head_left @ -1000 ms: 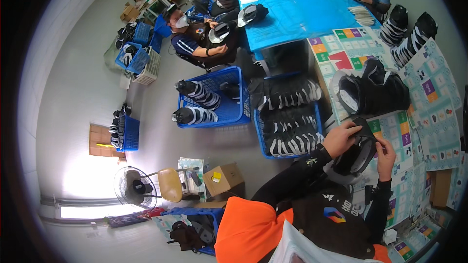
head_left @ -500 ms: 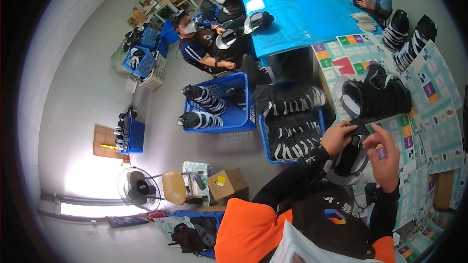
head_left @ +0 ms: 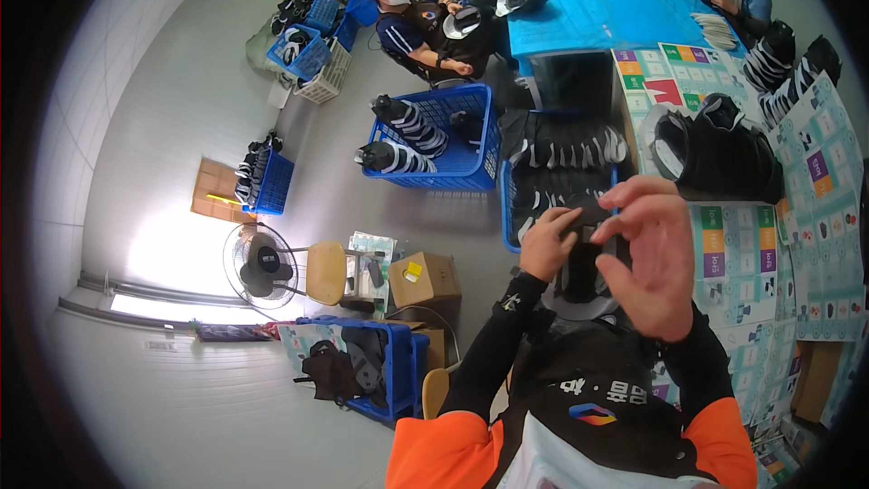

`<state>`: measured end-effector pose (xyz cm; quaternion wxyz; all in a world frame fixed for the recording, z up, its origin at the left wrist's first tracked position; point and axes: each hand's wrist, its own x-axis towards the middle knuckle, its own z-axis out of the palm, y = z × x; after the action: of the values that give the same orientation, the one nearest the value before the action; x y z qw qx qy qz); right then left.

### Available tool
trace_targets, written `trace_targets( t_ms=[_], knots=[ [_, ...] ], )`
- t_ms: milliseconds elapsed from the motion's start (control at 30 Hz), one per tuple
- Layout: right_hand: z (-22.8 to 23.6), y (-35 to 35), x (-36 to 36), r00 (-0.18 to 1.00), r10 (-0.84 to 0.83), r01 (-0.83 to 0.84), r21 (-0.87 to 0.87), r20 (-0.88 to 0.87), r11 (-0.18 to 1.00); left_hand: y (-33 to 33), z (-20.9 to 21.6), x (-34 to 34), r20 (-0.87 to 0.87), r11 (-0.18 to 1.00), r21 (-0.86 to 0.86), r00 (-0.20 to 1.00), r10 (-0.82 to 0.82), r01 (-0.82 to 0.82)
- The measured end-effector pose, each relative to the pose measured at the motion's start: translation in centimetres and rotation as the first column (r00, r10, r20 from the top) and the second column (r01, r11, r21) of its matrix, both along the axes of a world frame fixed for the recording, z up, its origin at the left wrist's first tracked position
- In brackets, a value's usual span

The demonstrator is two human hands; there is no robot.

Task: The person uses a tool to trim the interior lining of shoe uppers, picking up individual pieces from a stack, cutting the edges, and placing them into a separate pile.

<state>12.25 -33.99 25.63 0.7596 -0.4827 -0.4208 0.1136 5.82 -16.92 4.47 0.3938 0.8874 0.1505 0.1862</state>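
Observation:
A black cap with a grey brim point(head_left: 587, 308) is held in front of my apron, its inner side turned up toward me. My left hand point(head_left: 549, 244) grips the cap's back edge from the left, fingers bent over the black band. My right hand point(head_left: 650, 263) is raised over the cap's right side, thumb and fingers curved and apart, with nothing visible between them. It covers part of the cap. Close by on the right, a stack of black caps point(head_left: 729, 158) lies on the sheet-covered table point(head_left: 724, 285).
A blue crate point(head_left: 507, 213) filled with nested caps stands beyond my left hand. Left of it is a blue basket point(head_left: 480, 163) with cap stacks. A seated person point(head_left: 412, 32) handles a cap near the blue-covered table point(head_left: 597, 14). A fan point(head_left: 262, 258) and chair point(head_left: 326, 273) stand left.
Both hands and the cap have shifted left, and my view has turned rightward. My right hand has risen in front of the cap; my left hand still grips its back edge.

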Motion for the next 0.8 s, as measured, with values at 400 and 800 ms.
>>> trace_targets(
  t_ms=[400,800],
  knots=[
    [0.6,-5.0,-1.1,0.639,0.406,-0.584,-0.068,-0.653,0.809,-1.0,2.4,-4.9,-0.009,0.987,-0.018,0.987,0.159,-0.159],
    [-2.6,-15.1,0.1,0.56,0.382,-0.633,-0.083,-0.735,0.77,-2.6,5.7,-5.4,-0.079,0.988,0.104,0.99,0.12,-0.112]
  ],
)
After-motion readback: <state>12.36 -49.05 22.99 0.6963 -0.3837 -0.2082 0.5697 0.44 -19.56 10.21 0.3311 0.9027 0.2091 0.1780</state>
